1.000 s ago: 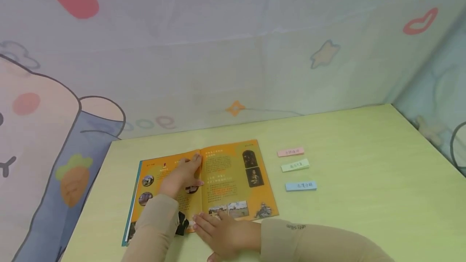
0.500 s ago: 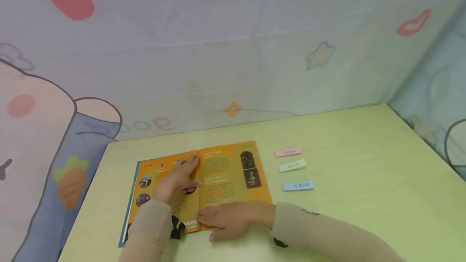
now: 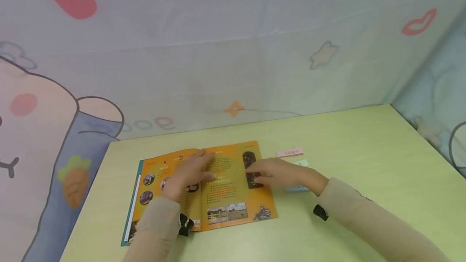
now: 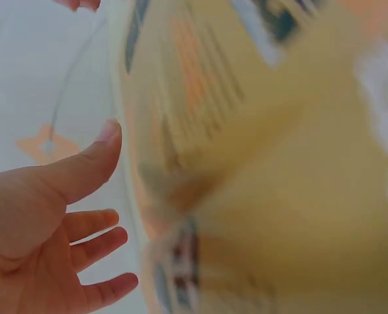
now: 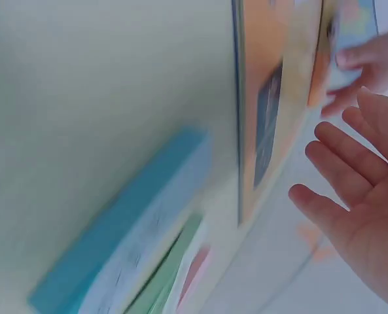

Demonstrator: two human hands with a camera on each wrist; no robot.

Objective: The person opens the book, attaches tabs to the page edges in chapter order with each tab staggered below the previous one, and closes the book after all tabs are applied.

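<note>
The pale green table carried everything; the open orange book lay flat near its front left part, probably kept open by both hands resting on the spread. The left hand lay flat across the gutter, fingers straight and loosely together; the right hand lay palm down at the right page's outer edge, fingertips on a dark picture. Three sticky notes sat just beside that edge; the pink one showed whole from the head camera, with the green and blue mostly hidden under the wrist. Only the right wrist view showed the blue note plainly, and that hand's fingers spread, gripping nothing; the left wrist view, blurred, showed straight fingers likewise.
</note>
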